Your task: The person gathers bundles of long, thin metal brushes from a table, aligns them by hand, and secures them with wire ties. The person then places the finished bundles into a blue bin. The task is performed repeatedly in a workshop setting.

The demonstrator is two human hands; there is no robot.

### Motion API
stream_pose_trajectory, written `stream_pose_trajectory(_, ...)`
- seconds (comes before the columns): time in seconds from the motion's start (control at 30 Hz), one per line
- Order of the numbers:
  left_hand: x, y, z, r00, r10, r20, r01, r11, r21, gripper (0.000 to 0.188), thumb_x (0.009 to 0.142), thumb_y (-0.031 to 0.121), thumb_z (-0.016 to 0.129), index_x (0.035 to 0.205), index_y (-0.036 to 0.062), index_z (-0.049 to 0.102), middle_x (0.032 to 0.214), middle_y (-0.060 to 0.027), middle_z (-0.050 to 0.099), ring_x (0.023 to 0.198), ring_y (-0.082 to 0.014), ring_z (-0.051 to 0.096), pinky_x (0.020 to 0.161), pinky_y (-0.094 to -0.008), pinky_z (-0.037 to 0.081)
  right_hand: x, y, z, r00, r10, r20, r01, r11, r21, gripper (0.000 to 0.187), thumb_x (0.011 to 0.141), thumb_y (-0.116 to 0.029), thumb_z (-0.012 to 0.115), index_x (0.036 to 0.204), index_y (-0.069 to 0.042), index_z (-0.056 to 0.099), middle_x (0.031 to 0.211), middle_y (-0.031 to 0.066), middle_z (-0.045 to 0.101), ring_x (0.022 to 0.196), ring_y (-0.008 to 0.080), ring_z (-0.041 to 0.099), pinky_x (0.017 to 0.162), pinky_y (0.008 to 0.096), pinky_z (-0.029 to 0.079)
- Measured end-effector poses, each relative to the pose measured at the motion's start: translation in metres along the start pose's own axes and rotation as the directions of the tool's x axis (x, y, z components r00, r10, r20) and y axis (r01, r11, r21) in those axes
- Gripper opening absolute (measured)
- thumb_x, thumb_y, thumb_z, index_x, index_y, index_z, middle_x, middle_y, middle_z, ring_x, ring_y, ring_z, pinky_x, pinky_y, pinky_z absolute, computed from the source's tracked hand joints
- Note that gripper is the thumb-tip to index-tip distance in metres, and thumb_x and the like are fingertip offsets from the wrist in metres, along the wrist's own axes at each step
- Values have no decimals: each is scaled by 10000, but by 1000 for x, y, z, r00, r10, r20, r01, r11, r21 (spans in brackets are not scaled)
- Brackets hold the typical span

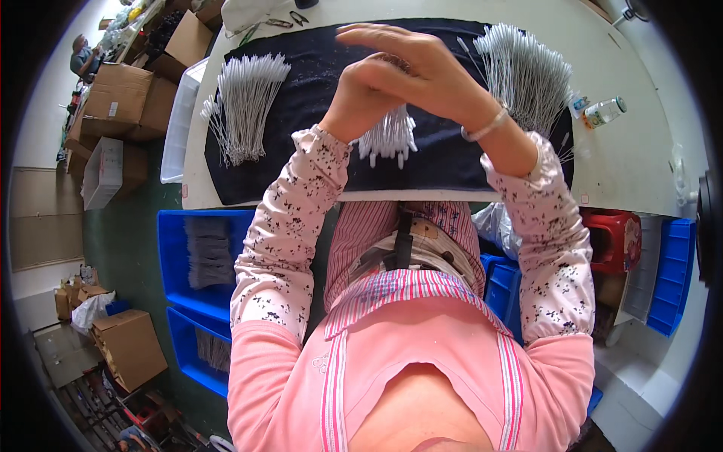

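Note:
My hands meet over the dark cloth (316, 158), above a small middle bundle of thin wire brushes with white tips (388, 135). The white tips point toward me; the far part of this bundle is hidden under the hands. My right hand (425, 68) lies across the left with its fingers stretched out to the left. Behind it, the fingers of my left hand (361, 94) are mostly covered. A small dark patch shows between the hands; I cannot make out what it is. Whether either hand touches the bundle is unclear.
Larger brush bundles lie on the cloth at left (252, 105) and right (527, 75), tips away from me. A glass jar (605, 112) is at the right. Scissors (279, 23) lie at the far edge. Blue bins (169, 256) with grey wire bundles stand at lower left.

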State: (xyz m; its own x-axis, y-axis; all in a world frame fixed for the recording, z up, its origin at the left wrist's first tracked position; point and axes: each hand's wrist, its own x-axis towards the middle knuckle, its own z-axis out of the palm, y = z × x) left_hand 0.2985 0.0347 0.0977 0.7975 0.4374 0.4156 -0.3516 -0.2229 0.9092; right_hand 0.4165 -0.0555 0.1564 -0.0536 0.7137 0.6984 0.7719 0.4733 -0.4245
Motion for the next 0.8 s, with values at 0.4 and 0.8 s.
stream_pose_trajectory(0.4, -27, 76, 37, 731, 418, 540, -646, 678, 351, 159, 698, 98, 675, 855, 96, 648, 832, -37, 636, 810, -201, 629, 820, -378, 508, -103, -28, 19, 524, 458, 718, -319, -676, 664, 749, 861, -678, 436, 1092, 16, 596, 1010, 161, 655, 838, 205, 662, 698, 342, 561)
stream_pose_trajectory(0.8, -105, 38, 37, 858, 323, 400, -478, 214, 852, 238, 712, 199, 657, 943, 229, 606, 1127, -8, 508, 1106, -201, 479, 974, -453, 337, -103, -19, 58, 545, 482, 686, -496, -474, 728, 299, 847, -68, 619, 1135, -9, 560, 929, 66, 633, 774, 148, 628, 670, 272, 534)
